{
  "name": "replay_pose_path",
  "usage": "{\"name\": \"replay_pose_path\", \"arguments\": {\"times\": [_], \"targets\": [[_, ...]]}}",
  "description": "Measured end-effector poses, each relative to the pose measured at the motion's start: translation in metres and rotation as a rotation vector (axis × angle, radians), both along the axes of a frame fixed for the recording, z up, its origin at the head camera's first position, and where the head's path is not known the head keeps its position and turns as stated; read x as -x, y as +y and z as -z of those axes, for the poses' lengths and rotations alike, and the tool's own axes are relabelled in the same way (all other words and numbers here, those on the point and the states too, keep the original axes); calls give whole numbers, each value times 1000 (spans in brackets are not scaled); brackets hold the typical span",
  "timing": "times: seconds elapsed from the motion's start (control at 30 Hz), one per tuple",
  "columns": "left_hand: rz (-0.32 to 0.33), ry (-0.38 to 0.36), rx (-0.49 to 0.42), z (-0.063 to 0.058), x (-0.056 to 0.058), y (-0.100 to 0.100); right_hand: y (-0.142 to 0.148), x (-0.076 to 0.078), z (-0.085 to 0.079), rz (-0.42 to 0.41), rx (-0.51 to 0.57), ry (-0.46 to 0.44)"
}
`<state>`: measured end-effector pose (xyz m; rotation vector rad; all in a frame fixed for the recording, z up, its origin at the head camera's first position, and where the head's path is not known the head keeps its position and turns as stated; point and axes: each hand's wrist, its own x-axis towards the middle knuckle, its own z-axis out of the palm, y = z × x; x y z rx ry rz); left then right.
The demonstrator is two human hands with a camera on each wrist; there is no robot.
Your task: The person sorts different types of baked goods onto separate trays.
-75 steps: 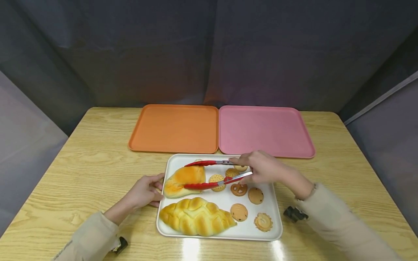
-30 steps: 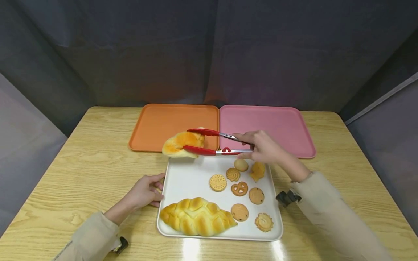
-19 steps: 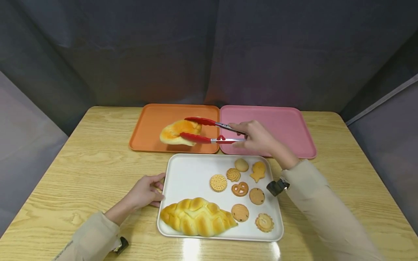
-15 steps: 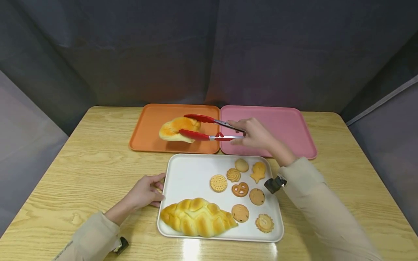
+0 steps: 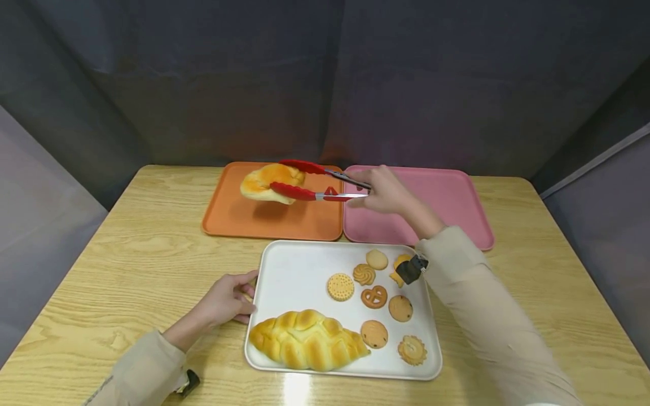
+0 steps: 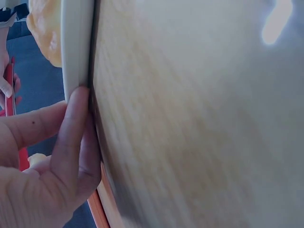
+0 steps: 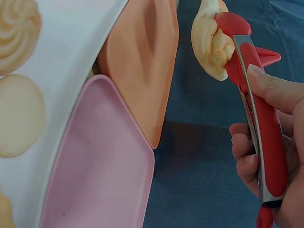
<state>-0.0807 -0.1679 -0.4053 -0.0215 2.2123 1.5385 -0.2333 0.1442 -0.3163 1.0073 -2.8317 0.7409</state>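
Observation:
My right hand (image 5: 386,192) grips red-and-metal tongs (image 7: 266,128). Between the tongs' red tips is a curved bread roll (image 5: 261,180) with a glossy orange top. The roll hangs above the orange tray (image 5: 223,220), its shadow falling on the tray below. My left hand (image 5: 228,299) holds the left edge of the white tray (image 5: 294,270), its fingertips (image 6: 78,97) right at the rim. On that tray lie a braided loaf (image 5: 310,341) and several cookies, among them a pretzel-shaped one (image 5: 374,296) and a round dotted one (image 5: 340,287).
A pink tray (image 5: 431,214) sits against the orange tray's right side, partly under my right forearm. Both stand behind the white tray on the wooden table (image 5: 152,225). A dark curtain (image 5: 325,84) hangs behind the table. My right wrist camera (image 5: 412,268) overlaps the fish-shaped cookie.
The tongs have lifted the bread roll off the white tray and carried it back and slightly left over the orange tray. My left hand has stayed at the tray edge.

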Motion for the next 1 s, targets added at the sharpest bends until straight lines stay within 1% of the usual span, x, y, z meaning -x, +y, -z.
{"name": "replay_pose_path", "arguments": {"times": [0.23,0.4,0.53,0.73,1.0], "targets": [[-11,-6,-12,1,0,1,-12,9,-6,49,-24,-34],[-10,-7,-8,1,-1,2,-21,15,-7,54,-47,-36],[-2,1,2,1,-3,2,-31,20,-8,64,-60,-74],[-8,1,20,-1,-6,2,-43,29,-4,84,-67,-119],[-10,2,15,-2,-7,3,-53,43,8,115,-70,-168]]}}
